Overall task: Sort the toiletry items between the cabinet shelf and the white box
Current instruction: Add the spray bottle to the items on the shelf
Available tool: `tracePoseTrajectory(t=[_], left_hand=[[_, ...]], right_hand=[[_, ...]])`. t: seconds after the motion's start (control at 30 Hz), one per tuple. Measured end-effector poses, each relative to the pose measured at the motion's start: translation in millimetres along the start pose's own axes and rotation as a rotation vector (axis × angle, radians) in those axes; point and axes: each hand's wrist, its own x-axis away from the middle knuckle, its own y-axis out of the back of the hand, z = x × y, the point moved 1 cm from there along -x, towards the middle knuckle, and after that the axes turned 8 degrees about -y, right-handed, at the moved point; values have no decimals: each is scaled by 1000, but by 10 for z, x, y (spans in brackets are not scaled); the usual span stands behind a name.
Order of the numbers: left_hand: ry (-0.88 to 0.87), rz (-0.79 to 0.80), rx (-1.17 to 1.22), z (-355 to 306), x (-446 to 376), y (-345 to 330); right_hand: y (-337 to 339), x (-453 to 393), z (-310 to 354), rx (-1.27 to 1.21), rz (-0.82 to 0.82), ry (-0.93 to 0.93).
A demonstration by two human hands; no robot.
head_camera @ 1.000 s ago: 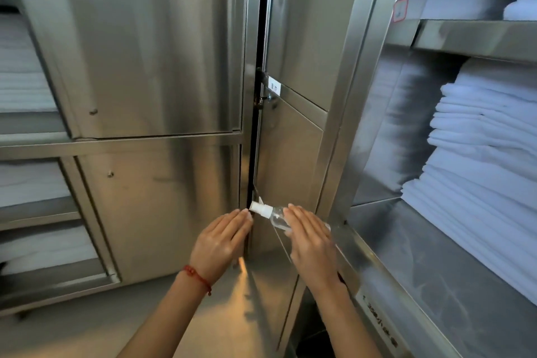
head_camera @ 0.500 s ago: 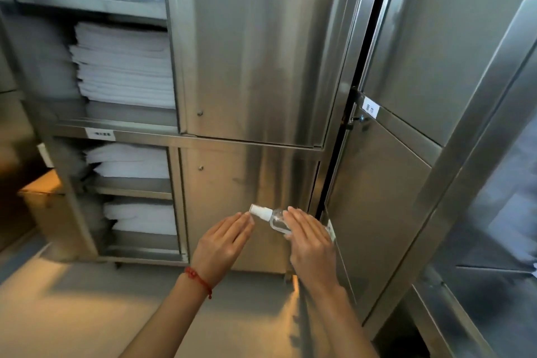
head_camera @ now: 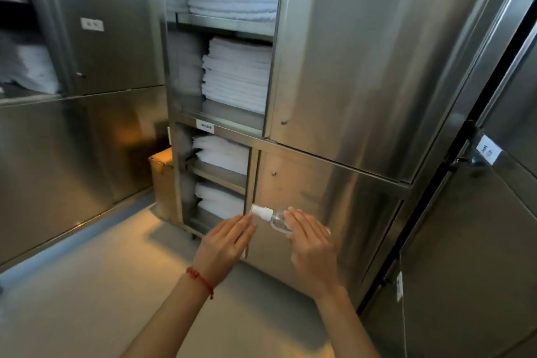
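A small clear spray bottle with a white cap lies sideways in front of me at waist height, cap pointing left. My right hand holds its body from above, and most of the bottle is hidden under the fingers. My left hand is beside it with straight fingers, the fingertips at the cap. Both hands hover in front of a closed steel cabinet door. No white box is in view.
Steel cabinets surround me. An open bay holds stacked white towels on several shelves. A brown cardboard box stands on the floor in the corner. An open cabinet door stands at the right. The floor lies below.
My view has swung left, away from the right-hand shelf with towels toward the corner cabinets. Both hands keep the same pose around the bottle.
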Motion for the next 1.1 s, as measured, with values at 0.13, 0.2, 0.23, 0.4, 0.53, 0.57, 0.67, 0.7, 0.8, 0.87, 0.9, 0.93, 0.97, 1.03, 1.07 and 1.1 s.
tracePoseTrajectory(t=[0.13,0.2,0.23,0.4,0.53,0.57,0.67,0.7,0.8,0.87,0.9,0.93,0.97,1.03,1.07,1.1], left_hand=[[56,9,-125,-12,126,148],[91,25,-171,-15,205,240],[113,36,-187,-16,249,293],[189,92,-311,12,458,592],[235,118,-401,107,616,875],[251,133,-412,142,653,950],[266,152,-464,267,813,1133],[287,161,-463,309,848,1198],[304,179,-522,490,1011,1327],[310,189,-555,603,1111,1427],[311,197,-571,672,1154,1482],[312,197,-594,744,1196,1539],[316,195,-604,817,1231,1595],[324,214,-621,968,1312,1699],[333,226,-620,1037,1351,1748],[341,228,-623,1108,1392,1798]], right_hand=[[-43,-61,101,-66,-24,103],[-93,-96,172,-118,-38,160],[-122,-111,217,-147,-44,183],[-273,-161,482,-259,-5,263],[-389,-215,785,-354,42,308],[-409,-234,876,-380,46,319],[-470,-288,1145,-419,36,356],[-495,-308,1229,-430,25,369],[-589,-385,1491,-459,9,406],[-657,-448,1685,-469,4,434],[-695,-484,1783,-477,3,449],[-736,-521,1881,-486,2,462],[-779,-559,1979,-496,3,472],[-866,-631,2175,-513,15,484],[-910,-664,2268,-522,22,488],[-955,-692,2358,-532,24,492]])
